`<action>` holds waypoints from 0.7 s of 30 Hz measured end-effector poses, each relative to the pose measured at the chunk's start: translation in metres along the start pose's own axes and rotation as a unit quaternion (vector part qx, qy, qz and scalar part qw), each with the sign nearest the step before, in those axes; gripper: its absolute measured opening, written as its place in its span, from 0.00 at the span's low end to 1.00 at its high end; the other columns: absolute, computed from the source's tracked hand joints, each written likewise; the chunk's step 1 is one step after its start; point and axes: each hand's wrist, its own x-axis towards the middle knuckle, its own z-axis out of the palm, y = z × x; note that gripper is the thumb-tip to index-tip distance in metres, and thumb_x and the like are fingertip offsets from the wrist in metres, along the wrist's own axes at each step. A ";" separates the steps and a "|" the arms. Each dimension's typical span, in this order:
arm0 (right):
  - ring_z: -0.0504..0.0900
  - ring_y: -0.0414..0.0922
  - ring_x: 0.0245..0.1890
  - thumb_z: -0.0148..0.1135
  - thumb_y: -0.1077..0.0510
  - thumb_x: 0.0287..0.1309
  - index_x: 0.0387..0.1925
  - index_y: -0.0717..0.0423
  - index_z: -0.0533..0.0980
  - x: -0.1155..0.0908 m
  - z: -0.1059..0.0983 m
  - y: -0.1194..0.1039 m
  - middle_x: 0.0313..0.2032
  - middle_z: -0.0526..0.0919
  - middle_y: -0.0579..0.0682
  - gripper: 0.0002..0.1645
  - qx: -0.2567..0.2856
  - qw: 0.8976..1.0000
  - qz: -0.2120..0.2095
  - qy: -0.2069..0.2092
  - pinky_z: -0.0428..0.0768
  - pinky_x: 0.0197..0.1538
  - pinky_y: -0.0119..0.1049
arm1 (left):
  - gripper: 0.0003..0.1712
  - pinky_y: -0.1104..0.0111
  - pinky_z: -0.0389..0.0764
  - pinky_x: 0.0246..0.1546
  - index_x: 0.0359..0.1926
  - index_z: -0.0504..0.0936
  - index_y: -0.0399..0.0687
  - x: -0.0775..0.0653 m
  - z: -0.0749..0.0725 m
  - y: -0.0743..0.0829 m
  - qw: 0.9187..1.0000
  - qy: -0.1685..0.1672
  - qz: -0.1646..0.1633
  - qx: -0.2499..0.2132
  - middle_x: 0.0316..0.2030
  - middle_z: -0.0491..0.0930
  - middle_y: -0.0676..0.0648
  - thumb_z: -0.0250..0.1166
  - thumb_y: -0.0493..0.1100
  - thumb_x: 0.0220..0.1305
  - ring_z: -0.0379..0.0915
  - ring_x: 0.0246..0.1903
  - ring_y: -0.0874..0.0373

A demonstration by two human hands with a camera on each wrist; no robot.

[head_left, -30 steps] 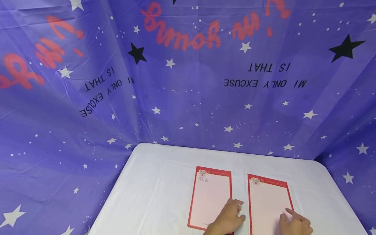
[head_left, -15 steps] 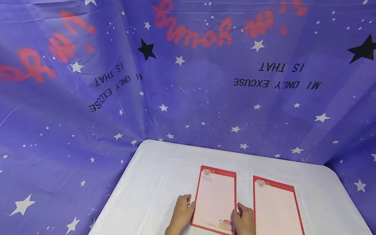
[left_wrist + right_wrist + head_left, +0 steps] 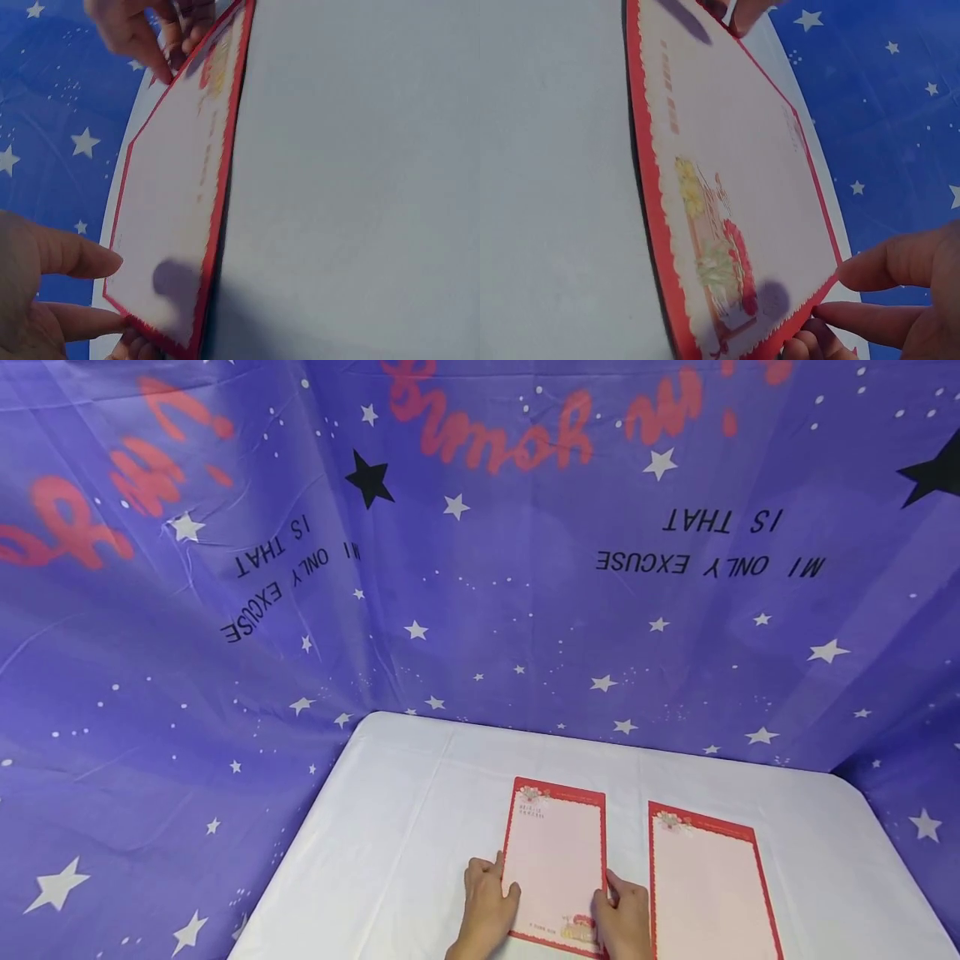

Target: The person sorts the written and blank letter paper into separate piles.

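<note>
A pale pink card with a scalloped red border lies flat on the white-covered table, with flowers printed at two corners. My left hand holds its left edge, the thumb over the face and the fingers at the border. At the opposite edge, my right hand grips near the lower corner with thumb and curled fingers. The undersides of the fingertips are partly hidden. A dark line runs beneath the card's near edge in both wrist views.
A second card of the same design lies to the right, a narrow gap away, its lower end cut off by the frame. Purple star-printed cloth hangs behind and beside the white table.
My right hand has moved left from the second card to the first card's right edge. My left hand has gone round to its left edge, the thumb now over the face.
</note>
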 end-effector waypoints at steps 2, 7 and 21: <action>0.71 0.72 0.55 0.58 0.64 0.59 0.63 0.83 0.69 -0.001 0.000 -0.001 0.52 0.69 0.78 0.34 -0.004 1.000 -0.002 0.003 0.68 0.63 0.64 | 0.35 0.58 0.69 0.49 0.64 0.74 0.20 0.000 0.003 0.000 1.000 0.008 0.012 0.026 0.44 0.64 0.47 0.71 0.35 0.60 0.58 0.45 0.53; 0.69 0.70 0.56 0.57 0.64 0.61 0.66 0.81 0.68 -0.002 0.000 -0.007 0.54 0.68 0.77 0.34 -0.009 1.000 0.005 0.007 0.68 0.61 0.63 | 0.32 0.56 0.69 0.51 0.63 0.77 0.22 -0.002 0.008 0.000 0.993 0.043 0.058 0.093 0.49 0.67 0.43 0.72 0.33 0.57 0.60 0.47 0.52; 0.82 0.53 0.40 0.56 0.73 0.60 0.63 0.73 0.75 -0.009 -0.011 -0.024 0.48 0.83 0.68 0.28 0.045 0.993 -0.035 0.104 0.77 0.34 0.30 | 0.25 0.76 0.76 0.36 0.65 0.78 0.30 0.006 -0.002 0.009 0.978 0.002 0.023 -0.208 0.44 0.79 0.41 0.60 0.25 0.67 0.71 0.35 0.65</action>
